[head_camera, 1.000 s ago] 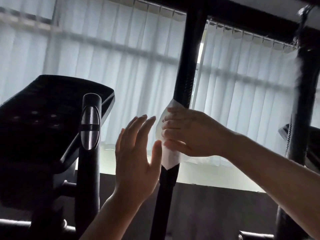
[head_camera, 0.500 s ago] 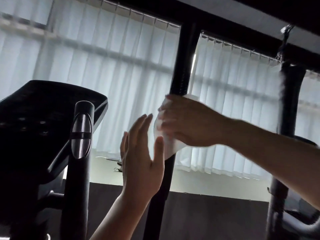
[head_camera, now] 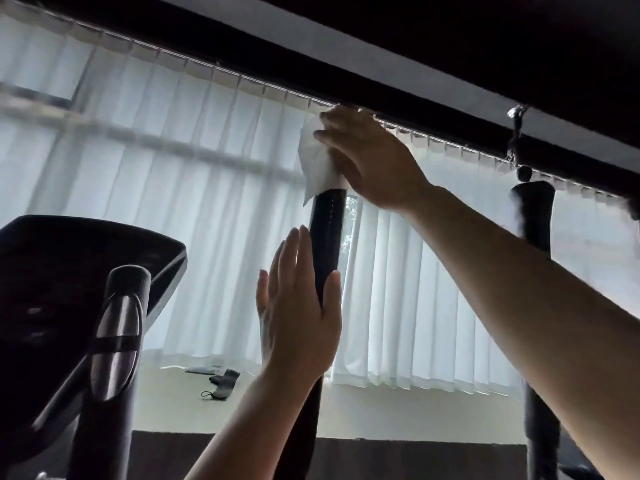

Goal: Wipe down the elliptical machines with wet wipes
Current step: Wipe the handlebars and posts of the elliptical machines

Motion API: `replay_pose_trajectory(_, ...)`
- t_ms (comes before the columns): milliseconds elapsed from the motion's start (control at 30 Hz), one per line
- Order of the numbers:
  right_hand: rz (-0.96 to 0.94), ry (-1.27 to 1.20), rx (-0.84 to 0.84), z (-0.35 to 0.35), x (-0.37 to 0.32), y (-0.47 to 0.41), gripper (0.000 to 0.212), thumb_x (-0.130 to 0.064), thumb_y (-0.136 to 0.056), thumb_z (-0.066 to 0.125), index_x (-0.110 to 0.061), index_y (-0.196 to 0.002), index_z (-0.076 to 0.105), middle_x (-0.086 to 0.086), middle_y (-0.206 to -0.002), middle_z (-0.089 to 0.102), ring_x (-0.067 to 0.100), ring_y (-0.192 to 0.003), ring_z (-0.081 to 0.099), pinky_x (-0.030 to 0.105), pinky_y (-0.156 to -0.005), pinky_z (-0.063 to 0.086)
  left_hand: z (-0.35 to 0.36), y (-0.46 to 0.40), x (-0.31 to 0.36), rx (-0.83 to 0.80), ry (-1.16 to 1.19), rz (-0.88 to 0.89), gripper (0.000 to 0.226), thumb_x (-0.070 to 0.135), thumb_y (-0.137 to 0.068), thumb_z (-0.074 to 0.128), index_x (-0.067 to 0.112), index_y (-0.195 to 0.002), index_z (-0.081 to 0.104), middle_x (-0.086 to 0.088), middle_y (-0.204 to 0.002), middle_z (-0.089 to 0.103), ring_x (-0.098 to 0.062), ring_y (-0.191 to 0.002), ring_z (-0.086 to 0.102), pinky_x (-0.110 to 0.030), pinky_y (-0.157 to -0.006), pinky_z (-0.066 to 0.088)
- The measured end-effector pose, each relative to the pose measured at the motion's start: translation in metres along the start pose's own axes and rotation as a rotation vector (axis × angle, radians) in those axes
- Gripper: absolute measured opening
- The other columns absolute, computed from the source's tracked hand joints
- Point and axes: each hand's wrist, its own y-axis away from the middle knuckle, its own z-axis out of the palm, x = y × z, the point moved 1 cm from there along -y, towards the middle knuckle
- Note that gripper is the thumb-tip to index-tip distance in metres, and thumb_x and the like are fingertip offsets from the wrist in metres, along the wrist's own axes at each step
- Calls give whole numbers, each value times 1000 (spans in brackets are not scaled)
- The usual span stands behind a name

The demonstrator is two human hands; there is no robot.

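Right hand [head_camera: 370, 161] is way up at the top of the black handlebar pole [head_camera: 325, 237], fingers curled around a white wet wipe [head_camera: 317, 161] and wrapping it onto the pole, so the wipe sits between palm and pole with a corner hanging loose on the left side. That grip is pretty much level with the rail where the blinds [head_camera: 173, 220] start.

Left hand [head_camera: 298, 317] is lower down the same pole, fingers straight and together, pointing up, thumb out on the right side of the pole. It's holding nothing. Looks like the palm is against the pole or just in front of it, honestly can't tell if it's actually touching from this angle.

Off to the left you've got the machine's dark console [head_camera: 69, 289], tilted, and in front of it a shorter black grip [head_camera: 117, 341] with shiny silver sensor plates on it. On the far right there's another dark pole [head_camera: 535, 220], blurry, partly behind the right forearm.

Behind everything is a big window with white vertical blinds, light coming through, so all the gear is basically in silhouette. On the pale ledge under the blinds there's some small dark thing with a loop [head_camera: 221, 384], can't make out what it is.
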Motion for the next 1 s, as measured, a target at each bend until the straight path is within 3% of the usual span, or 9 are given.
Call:
replay_pose_trajectory(233,81,-142,188,24,-29,33,36,-19,-98,46,0,-119,67,15,-132,61,27,-126,56,31,-101,44,9,3,-9,-11,10,-5,62,51,-95,11,34,-153,0,16,-161,9,3,-146,4,-36,-123,4)
replay_pose_trajectory(400,468,-356,206,32,6,-16,41,-18,-102,46,-2,-140,49,17,-148,45,28,-139,41,27,-114,28,10,3,-12,-1,-1,13,55,51,-96,11,44,-149,-3,23,-157,2,3,-148,4,-34,-122,1)
replay_pose_trajectory(500,570,-497,232,36,-19,-6,44,-16,-105,41,-8,-149,39,13,-156,33,21,-142,34,6,-105,20,11,3,-14,-13,2,11,54,50,-96,9,43,-149,-3,24,-157,2,7,-147,0,-34,-123,1)
replay_pose_trajectory(567,578,-551,303,39,-40,14,46,-9,-104,40,-12,-150,36,12,-153,39,15,-126,51,-5,-88,30,12,3,-15,-11,4,18,54,48,-97,9,40,-149,-1,24,-157,5,11,-145,-3,-35,-123,2)
replay_pose_trajectory(633,666,-616,318,37,-54,30,46,-6,-104,39,-15,-149,38,15,-137,57,9,-90,59,-2,-66,38,13,3,-14,-10,8,30,53,46,-98,9,38,-150,2,24,-157,8,12,-145,-2,-35,-124,3)
replay_pose_trajectory(667,702,-627,322,36,-54,32,44,-7,-103,39,-15,-147,43,16,-129,62,8,-87,57,2,-65,40,13,3,-14,-10,14,32,52,46,-99,9,37,-150,3,23,-158,8,11,-145,-1,-35,-124,2)
replay_pose_trajectory(800,779,-616,296,25,-29,2,42,-15,-101,46,-14,-143,47,7,-135,59,20,-120,55,19,-97,40,12,3,-14,-1,34,23,53,47,-98,8,36,-150,9,23,-158,10,12,-145,1,-33,-123,0)
replay_pose_trajectory(900,779,-584,147,29,-17,-25,50,-23,-104,42,-17,-152,30,7,-148,44,19,-135,41,16,-98,29,11,3,-15,9,34,22,53,48,-98,7,37,-149,10,26,-156,10,13,-144,1,-32,-123,-1)
replay_pose_trajectory(1000,808,-541,206,32,-23,-26,49,-22,-105,41,-16,-152,31,5,-147,47,21,-132,47,26,-102,34,10,2,-14,10,32,21,52,47,-98,8,36,-149,10,25,-156,11,11,-145,2,-32,-123,1)
